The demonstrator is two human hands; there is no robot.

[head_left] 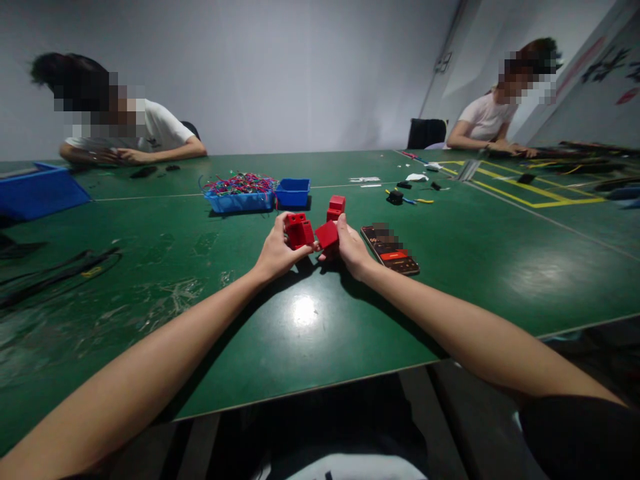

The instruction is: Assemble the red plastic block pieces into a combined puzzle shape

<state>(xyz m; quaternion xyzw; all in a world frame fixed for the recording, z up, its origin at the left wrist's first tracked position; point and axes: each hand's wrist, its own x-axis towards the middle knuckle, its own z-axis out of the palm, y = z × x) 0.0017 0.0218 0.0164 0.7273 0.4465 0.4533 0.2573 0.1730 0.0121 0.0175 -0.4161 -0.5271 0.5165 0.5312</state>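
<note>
Over the middle of the green table, my left hand (278, 250) is closed round a red block with holes (300, 232), its hollow side facing me. Close beside it, my right hand (351, 247) grips a red block with a flat square face (327, 235). The two blocks are nearly touching; I cannot tell whether they meet. Just past my right fingertips shows another red block (337, 207); whether it stands on the table or is joined to the held one is unclear. A phone (390, 250) with a lit screen lies right of my right hand.
Beyond my hands stand a blue tray (243, 202) heaped with coloured wires and a small blue bin (293, 193). Pliers (417, 201) lie at the back right, black cables (65, 270) at the left. A large blue bin (40, 193) is far left. Two people sit across the table (470, 267).
</note>
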